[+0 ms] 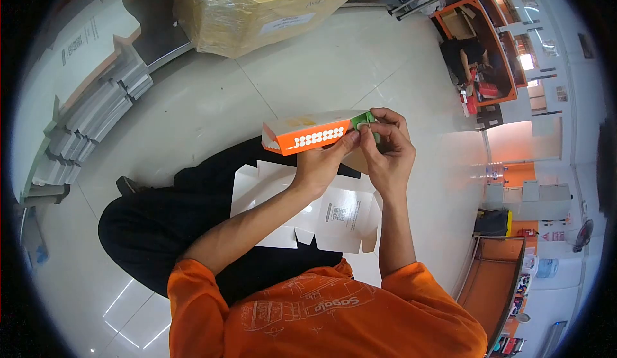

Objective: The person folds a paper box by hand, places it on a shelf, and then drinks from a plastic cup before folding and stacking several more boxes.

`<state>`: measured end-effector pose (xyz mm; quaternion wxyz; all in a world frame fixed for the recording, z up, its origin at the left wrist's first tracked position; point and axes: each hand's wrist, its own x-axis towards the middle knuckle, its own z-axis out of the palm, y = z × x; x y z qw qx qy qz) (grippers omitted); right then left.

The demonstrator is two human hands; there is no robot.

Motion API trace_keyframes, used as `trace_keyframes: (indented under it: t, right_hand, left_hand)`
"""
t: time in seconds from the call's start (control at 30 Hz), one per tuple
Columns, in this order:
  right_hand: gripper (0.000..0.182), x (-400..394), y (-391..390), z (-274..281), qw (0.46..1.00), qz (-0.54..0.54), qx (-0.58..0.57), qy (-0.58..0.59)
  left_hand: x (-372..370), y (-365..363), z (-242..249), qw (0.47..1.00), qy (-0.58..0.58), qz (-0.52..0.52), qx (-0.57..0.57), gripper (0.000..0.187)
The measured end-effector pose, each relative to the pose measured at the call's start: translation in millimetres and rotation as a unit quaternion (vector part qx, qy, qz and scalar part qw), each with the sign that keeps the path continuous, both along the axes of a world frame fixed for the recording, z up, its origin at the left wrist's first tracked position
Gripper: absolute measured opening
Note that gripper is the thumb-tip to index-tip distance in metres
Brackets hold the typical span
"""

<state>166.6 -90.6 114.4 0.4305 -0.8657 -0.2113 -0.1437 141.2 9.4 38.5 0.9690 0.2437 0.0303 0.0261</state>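
Observation:
A small orange, white and green carton [315, 137] is held up over my lap, tilted, with its left end flaps loose. My left hand [319, 168] is closed around the carton's near side, thumb along the edge by the green end. My right hand [391, 151] pinches the green end flap [364, 120] with thumb and fingers; the fingers partly hide it. Below both hands, an unfolded white carton blank [289, 207] with a printed QR code lies across my black trousers.
Stacked flat white carton blanks [96, 123] stand at the left. A large plastic-wrapped brown box [257, 11] sits at the back. Tiled floor [308, 75] surrounds my legs. Another person [464, 56] bends by an orange-framed shelf at the far right.

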Motion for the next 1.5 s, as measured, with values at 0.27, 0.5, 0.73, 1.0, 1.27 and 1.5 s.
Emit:
trace_keyframes:
  t: [0.27, 0.5, 0.73, 1.0, 1.27, 1.5]
  right_hand:
    - [0.008, 1.0, -0.1, 0.0, 1.000, 0.002, -0.002, -0.029]
    - [0.011, -0.1, -3.0, 9.4, 0.997, 0.037, -0.018, -0.060]
    - [0.013, 0.0, 0.0, 20.0, 0.994, 0.076, -0.015, -0.076]
    - [0.008, -4.3, -0.1, 24.0, 0.994, 0.107, 0.021, 0.016]
    - [0.005, -3.2, -5.6, 35.0, 0.992, 0.113, -0.036, 0.035]
    - [0.003, -3.1, -3.0, 30.3, 0.991, 0.112, -0.005, 0.075]
  left_hand:
    - [0.7, -2.3, -5.9, 1.000, -0.024, -0.005, 0.003, 0.028]
    - [-4.8, 7.0, 6.1, 0.984, -0.037, 0.033, 0.169, 0.024]
    - [0.9, -1.9, -21.4, 0.933, -0.087, 0.094, 0.336, 0.028]
    - [0.1, -10.3, -36.4, 0.958, -0.111, 0.052, 0.258, 0.033]
    - [0.7, -8.4, -35.9, 0.962, -0.118, 0.037, 0.245, 0.033]
    - [2.0, -5.5, -35.6, 0.964, -0.123, 0.030, 0.235, 0.032]
